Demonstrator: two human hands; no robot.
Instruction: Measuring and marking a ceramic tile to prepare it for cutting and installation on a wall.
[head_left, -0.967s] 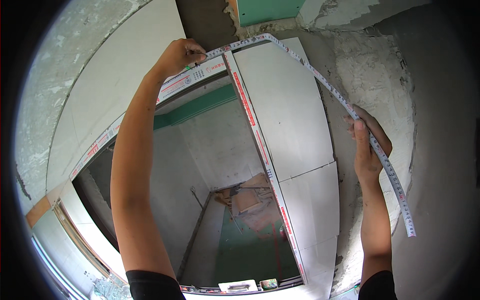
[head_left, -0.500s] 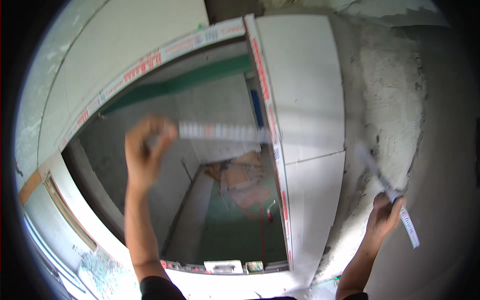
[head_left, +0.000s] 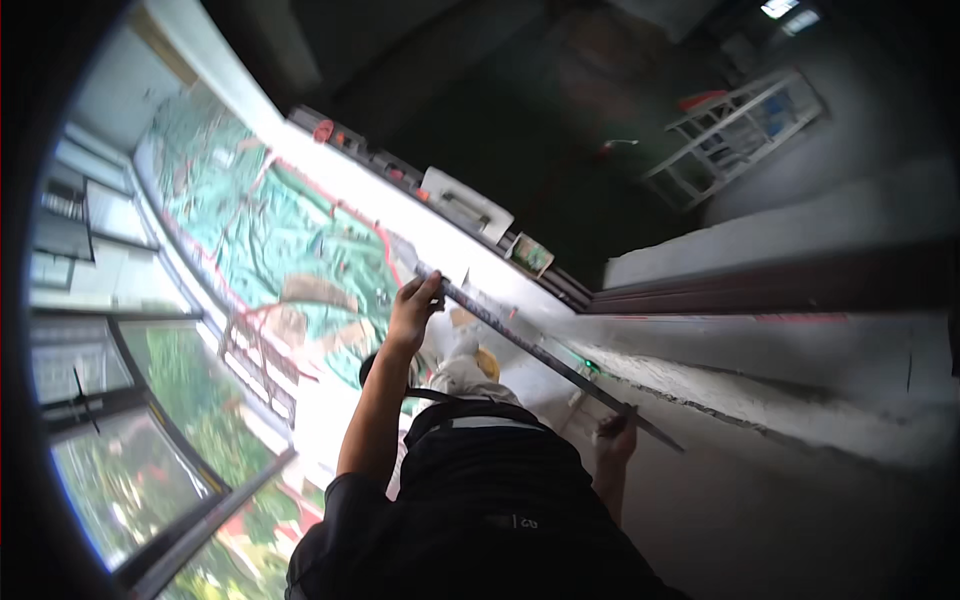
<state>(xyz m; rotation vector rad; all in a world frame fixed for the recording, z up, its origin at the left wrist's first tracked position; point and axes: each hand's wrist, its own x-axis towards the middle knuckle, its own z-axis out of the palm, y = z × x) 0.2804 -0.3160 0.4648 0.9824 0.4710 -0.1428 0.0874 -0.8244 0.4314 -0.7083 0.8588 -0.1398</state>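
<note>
A long, thin, dark-looking strip (head_left: 540,352) slants down from left to right in front of my body. Near its upper left end, my left hand (head_left: 412,312) pinches it between thumb and fingers. Lower down, close to the other end, my right hand (head_left: 614,440) is closed around it in shadow, with a short tip jutting past the fingers. Whether it is one piece or two laid together, I cannot tell. Beyond the strip runs the sill of an opening (head_left: 345,185), bright on my side.
A white flat tool with a handle (head_left: 440,190) and a small printed box (head_left: 530,256) rest on the sill's dark track. Crumpled green sheeting (head_left: 270,225) covers the floor at left, near windows (head_left: 130,470). Inside the dark room, a ladder (head_left: 735,140) lies slanted.
My view has swung down from the framed opening to the sill and my body. Earlier my hands were wide apart, each on a printed strip; now both grip along one line, lower and nearer.
</note>
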